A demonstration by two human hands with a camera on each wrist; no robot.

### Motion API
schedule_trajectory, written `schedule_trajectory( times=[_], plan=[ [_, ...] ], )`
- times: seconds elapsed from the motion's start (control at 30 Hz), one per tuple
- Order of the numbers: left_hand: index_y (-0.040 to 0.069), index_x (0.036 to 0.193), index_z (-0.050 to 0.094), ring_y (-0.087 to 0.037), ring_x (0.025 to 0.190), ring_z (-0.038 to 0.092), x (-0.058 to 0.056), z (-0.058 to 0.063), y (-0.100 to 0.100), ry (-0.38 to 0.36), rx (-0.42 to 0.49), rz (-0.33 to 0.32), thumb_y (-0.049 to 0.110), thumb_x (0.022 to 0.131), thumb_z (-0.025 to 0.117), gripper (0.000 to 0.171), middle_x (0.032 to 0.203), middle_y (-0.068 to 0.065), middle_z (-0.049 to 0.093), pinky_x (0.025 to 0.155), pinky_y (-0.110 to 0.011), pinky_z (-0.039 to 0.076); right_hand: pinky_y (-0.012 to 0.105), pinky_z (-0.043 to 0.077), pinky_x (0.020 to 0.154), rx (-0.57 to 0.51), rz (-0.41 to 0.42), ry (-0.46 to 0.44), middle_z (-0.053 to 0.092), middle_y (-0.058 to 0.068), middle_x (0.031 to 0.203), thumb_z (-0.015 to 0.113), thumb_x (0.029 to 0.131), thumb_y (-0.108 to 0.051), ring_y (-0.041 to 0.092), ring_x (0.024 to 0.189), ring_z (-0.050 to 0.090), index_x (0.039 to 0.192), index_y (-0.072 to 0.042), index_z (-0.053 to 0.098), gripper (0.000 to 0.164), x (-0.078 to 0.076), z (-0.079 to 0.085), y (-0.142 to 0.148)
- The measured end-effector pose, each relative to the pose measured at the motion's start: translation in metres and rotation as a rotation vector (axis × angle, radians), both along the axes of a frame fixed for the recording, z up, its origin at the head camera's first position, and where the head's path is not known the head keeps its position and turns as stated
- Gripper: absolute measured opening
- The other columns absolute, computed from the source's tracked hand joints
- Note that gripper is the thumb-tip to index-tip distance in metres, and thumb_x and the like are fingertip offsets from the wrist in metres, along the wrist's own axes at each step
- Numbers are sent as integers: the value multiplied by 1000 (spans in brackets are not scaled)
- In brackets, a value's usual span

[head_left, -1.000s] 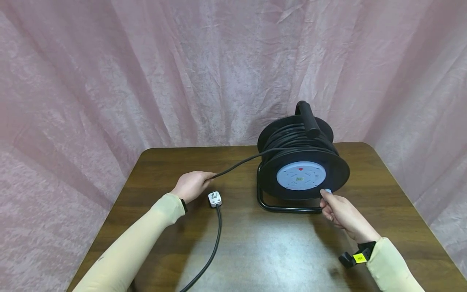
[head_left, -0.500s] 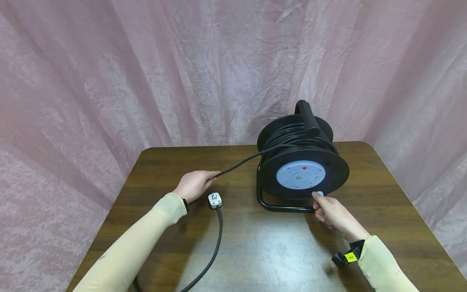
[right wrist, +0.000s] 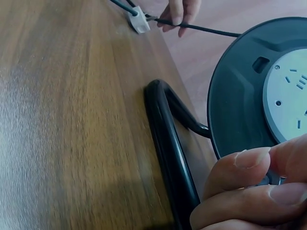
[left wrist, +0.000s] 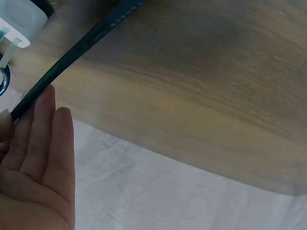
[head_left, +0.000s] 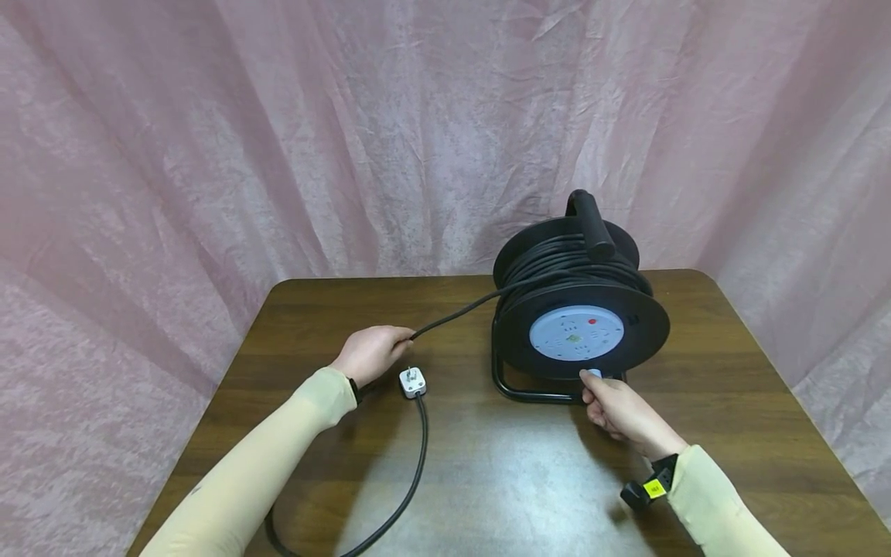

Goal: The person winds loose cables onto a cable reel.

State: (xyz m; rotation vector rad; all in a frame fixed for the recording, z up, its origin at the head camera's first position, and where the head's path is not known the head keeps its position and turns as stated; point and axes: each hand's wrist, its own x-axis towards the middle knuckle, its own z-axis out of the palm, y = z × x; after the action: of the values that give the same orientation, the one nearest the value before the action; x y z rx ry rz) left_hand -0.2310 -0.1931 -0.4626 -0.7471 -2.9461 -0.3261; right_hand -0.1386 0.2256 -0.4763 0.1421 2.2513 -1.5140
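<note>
A black cable reel [head_left: 646, 329] stands at the right of the table, with a light-blue socket panel [head_left: 557, 340] on its face. My right hand [head_left: 623, 410] pinches the small pale knob [head_left: 595, 373] low on that face; in the right wrist view its curled fingers [right wrist: 240, 187] largely hide the knob. From the wound coils, a black cable [head_left: 459, 312] runs left to my left hand [head_left: 373, 350], held between thumb and fingers. The left wrist view has the cable [left wrist: 72, 60] crossing the fingertips. Just right of this hand, a white plug [head_left: 413, 381] lies with its pins showing.
The reel's black tube stand [head_left: 536, 397] rests on the wooden table [head_left: 501, 472]. Cable from the plug loops [head_left: 411, 495] toward the front edge and under the left forearm. A pink curtain [head_left: 431, 139] hangs behind the table. A carry handle [head_left: 592, 224] tops the reel.
The reel's face has turned clockwise, its red button moving right. My right hand has swept left with the knob along the lower rim. The left hand has stayed nearly still.
</note>
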Motion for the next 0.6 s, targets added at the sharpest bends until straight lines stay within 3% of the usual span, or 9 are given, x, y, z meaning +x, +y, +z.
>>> schedule_trajectory(
  times=[0.33,0.47,0.6],
  plan=[
    [15,105,68,-11,71,56,-1,-2,4,-118,-29,20,17,97,65,9,84,7,62,64,-35,49,23,22,41,-52,10,-37,42,0,54,39,104,-54,11,44,28,94,3,49,59,-3,-4,-13],
    [17,101,69,-11,74,57,0,-7,-1,-146,-46,37,20,96,66,6,85,8,63,68,-36,50,22,22,41,-65,24,-37,43,0,54,39,104,-54,11,44,27,93,3,50,59,-4,-7,-21],
    [18,102,71,-11,80,61,-1,-10,-4,-124,-29,21,22,97,66,9,90,8,67,74,-38,52,22,21,40,-75,32,-41,42,0,54,39,105,-53,10,42,25,94,4,49,59,-5,-7,-28]
  ],
)
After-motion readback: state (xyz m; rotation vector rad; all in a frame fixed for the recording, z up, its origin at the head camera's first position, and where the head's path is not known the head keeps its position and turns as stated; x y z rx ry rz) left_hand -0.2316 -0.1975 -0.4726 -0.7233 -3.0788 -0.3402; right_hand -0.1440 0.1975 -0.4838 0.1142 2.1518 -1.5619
